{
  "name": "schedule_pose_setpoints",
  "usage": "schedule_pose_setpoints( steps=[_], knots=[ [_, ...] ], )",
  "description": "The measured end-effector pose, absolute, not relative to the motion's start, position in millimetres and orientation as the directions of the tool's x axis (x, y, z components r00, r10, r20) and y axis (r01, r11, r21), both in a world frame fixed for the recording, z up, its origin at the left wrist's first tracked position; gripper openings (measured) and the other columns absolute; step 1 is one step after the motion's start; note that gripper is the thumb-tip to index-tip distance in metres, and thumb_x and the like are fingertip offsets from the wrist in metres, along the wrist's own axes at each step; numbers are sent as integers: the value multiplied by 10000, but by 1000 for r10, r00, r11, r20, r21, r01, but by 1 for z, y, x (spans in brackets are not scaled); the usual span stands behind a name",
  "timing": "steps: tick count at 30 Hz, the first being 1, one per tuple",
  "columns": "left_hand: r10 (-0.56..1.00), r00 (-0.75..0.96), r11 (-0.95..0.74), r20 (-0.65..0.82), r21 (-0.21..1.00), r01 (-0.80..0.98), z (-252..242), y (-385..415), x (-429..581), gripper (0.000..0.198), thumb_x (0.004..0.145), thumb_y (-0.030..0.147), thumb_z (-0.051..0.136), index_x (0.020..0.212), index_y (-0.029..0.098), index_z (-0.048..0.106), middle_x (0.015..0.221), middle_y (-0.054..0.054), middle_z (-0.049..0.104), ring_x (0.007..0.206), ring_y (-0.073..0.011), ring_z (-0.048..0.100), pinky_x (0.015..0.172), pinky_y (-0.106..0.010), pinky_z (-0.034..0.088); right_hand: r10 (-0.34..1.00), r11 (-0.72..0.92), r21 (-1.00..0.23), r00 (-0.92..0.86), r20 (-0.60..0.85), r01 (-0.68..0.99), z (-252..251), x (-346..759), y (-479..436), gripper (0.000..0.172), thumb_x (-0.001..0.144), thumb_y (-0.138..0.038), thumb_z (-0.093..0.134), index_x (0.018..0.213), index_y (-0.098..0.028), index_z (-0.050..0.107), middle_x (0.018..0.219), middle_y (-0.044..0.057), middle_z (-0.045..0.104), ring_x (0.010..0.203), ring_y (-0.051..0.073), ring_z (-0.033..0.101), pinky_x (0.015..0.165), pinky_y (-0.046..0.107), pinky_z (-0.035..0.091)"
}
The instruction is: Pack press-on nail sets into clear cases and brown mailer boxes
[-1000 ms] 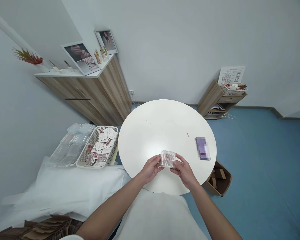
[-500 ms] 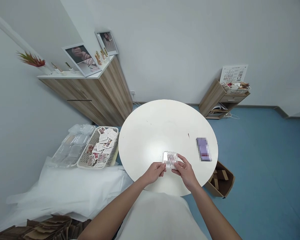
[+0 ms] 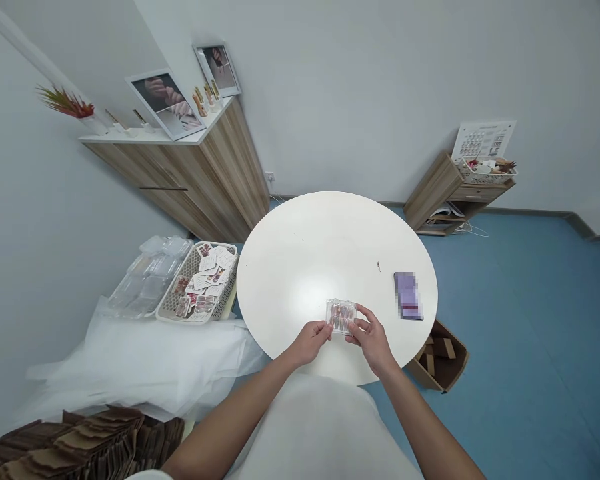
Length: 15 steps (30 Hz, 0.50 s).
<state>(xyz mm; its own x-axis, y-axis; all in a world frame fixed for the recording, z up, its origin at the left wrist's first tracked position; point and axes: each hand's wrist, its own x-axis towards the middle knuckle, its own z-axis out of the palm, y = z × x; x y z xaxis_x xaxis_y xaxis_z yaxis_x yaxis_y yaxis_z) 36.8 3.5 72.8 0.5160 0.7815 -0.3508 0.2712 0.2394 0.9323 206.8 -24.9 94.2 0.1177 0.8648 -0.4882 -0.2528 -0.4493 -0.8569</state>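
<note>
Between my two hands, above the near part of the round white table (image 3: 290,267), is a clear plastic case of press-on nails (image 3: 341,315). Rows of coloured nails show through its lid. My left hand (image 3: 311,340) pinches the lower left corner with thumb and fingers. Gripping the right side is my right hand (image 3: 371,337), its thumb on the front and its fingers around the edge. A purple packet (image 3: 407,295), partly pixelated, lies on the table to the right of my hands. A tiny dark piece (image 3: 379,266) lies behind it.
Left of the table are a basket of cards and nail cases (image 3: 200,283), clear plastic boxes (image 3: 150,277), white sheeting (image 3: 145,363) and folded brown cardboard (image 3: 90,443). An open cardboard box (image 3: 443,360) stands at the right. Wooden cabinets (image 3: 230,173) are against the wall.
The case has tilted slightly in my hands, so the nails show more colour and less glare. Both hands keep their hold. The whole view has shifted a little.
</note>
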Motion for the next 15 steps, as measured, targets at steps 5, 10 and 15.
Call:
schedule_pose_setpoints(
  steps=[5,10,15],
  knots=[
    [858,404,229,-317,940,252,71,1,41,388,815,502,413,854,150,570,626,21,480,539,-86,428,540,-226,355,870,-434,-865,132,-475,-250,89,209,-27,699,636,-426,677,1252,-239,404,848,31,608,807,182,594,720,376,543],
    [948,239,141,-209,951,275,74,-1,32,572,734,398,592,1252,237,411,1029,-56,543,756,-114,559,756,-300,452,892,-408,-886,109,-438,-222,82,210,-24,722,667,-439,646,1301,-269,347,882,32,596,865,183,581,752,382,531],
    [964,216,79,-152,947,312,64,-5,18,587,730,304,601,1281,256,402,1013,-43,561,797,-122,559,808,-341,472,909,-414,-896,-29,-415,-162,72,197,-10,697,696,-444,613,1308,-274,326,1055,66,568,904,181,590,789,376,512]
  ],
)
